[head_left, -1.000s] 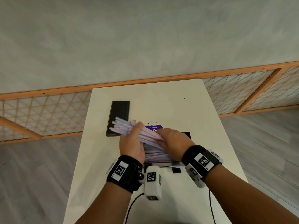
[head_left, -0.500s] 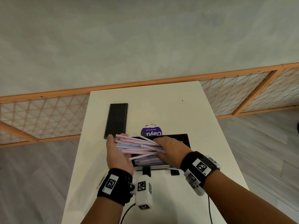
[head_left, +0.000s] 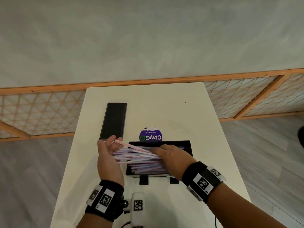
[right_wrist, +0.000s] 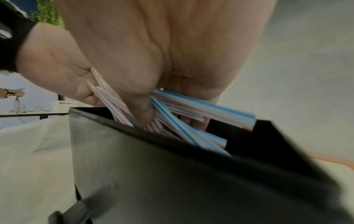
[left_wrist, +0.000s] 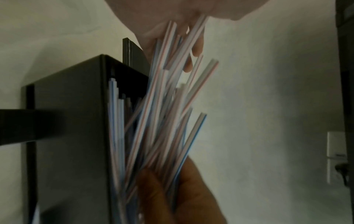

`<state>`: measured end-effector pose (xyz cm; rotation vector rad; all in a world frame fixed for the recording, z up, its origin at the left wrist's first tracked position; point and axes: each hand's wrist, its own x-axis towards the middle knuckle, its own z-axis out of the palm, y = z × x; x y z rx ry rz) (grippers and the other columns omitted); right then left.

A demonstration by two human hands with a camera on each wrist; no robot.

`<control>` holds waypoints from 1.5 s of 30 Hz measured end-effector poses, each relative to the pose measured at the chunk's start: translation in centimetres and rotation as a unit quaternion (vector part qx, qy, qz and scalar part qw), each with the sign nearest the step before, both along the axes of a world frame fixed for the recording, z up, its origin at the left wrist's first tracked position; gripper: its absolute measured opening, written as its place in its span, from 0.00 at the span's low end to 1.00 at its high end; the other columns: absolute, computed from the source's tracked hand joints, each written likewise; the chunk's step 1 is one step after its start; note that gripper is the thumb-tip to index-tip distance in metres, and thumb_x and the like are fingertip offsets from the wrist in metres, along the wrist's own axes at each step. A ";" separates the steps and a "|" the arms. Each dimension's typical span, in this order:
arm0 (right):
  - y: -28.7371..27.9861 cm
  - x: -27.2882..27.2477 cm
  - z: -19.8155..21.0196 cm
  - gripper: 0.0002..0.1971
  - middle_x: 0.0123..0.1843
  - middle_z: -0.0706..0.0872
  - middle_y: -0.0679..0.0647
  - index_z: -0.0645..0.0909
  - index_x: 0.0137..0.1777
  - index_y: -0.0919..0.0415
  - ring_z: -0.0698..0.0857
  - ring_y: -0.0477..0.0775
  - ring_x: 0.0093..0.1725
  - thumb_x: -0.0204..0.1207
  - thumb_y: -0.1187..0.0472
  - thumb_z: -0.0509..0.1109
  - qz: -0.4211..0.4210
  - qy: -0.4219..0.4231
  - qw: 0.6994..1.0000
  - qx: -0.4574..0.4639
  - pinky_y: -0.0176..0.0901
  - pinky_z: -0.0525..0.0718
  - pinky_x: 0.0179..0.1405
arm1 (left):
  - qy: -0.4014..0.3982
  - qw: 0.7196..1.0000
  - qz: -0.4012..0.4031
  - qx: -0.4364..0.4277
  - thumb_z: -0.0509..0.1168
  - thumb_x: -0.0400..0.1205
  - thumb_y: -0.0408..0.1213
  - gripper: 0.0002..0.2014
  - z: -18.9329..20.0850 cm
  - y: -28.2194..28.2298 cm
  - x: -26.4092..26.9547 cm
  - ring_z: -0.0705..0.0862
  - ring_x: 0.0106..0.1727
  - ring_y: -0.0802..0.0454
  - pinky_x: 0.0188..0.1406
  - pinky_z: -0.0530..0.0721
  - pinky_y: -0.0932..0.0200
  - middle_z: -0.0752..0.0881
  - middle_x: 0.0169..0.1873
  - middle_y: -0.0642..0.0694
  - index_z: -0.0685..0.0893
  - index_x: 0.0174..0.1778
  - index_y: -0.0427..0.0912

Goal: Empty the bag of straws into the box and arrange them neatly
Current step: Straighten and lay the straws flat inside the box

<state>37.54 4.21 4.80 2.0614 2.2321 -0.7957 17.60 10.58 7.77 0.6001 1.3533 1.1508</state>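
The box (head_left: 187,146) stands on the table (head_left: 189,122), near its front edge and about midway across. The straws (head_left: 139,156) lie crosswise, some inside the box, the upper ones sticking out over its left end. The left hand (head_left: 107,157) is just left of the box, palm against the straw ends. The right hand (head_left: 172,157) lies on top of the straws, over the box. The lid (head_left: 113,120) lies flat behind and to the left of the box. A round sticker (head_left: 150,134) sits on the table just behind the box.
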 end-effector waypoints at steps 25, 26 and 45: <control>1.1 2.0 2.3 0.18 0.65 0.83 0.44 0.76 0.69 0.42 0.85 0.54 0.62 0.79 0.52 0.66 0.053 -0.068 0.995 -0.047 0.51 0.87 0.58 | 0.235 0.935 -0.203 0.170 0.57 0.88 0.55 0.19 -3.0 -0.4 0.7 0.87 0.61 0.56 0.56 0.86 0.65 0.88 0.59 0.56 0.83 0.67 0.51; 1.2 1.9 2.3 0.19 0.67 0.82 0.43 0.74 0.72 0.41 0.84 0.53 0.65 0.80 0.51 0.64 0.058 -0.046 0.996 -0.048 0.51 0.87 0.60 | 0.265 0.915 -0.233 0.193 0.57 0.87 0.57 0.21 -3.0 -0.6 0.7 0.86 0.64 0.57 0.59 0.83 0.69 0.85 0.63 0.58 0.81 0.70 0.50; 16.7 7.0 0.4 0.16 0.55 0.89 0.49 0.85 0.55 0.56 0.86 0.56 0.56 0.84 0.44 0.65 0.181 -0.224 0.924 -0.251 0.53 0.85 0.60 | 0.414 0.864 -0.270 0.091 0.68 0.82 0.34 0.16 -5.0 -0.6 -1.4 0.84 0.47 0.62 0.44 0.83 0.64 0.81 0.52 0.64 0.82 0.62 0.58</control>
